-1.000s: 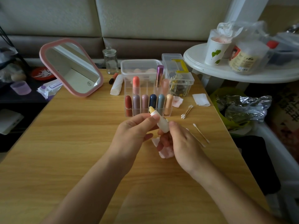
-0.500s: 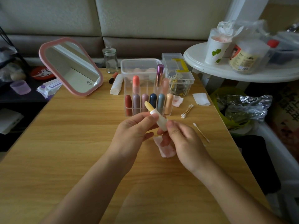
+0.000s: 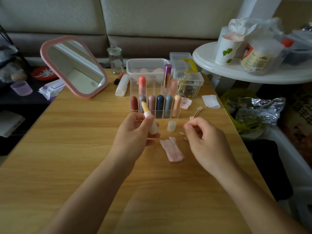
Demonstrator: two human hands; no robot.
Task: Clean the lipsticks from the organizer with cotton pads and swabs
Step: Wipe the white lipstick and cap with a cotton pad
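Uncapped lip balm [image 3: 154, 128] is gripped in the left hand [image 3: 135, 134]. A cotton swab [image 3: 182, 133] seems needed next; whether one is pinched by the right hand [image 3: 202, 141] cannot be told.

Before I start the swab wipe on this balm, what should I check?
1. Lip balm gripped by left hand: ok.
2. Balm stick uncapped and wound out: ok.
3. Cap standing on table, apart from both hands: ok.
4. Swab in right hand: cannot tell; curled fingers cover most of it.
5. Spare swabs beside organizer: ok.
6. Cotton pad clean: not ok, stained pink.
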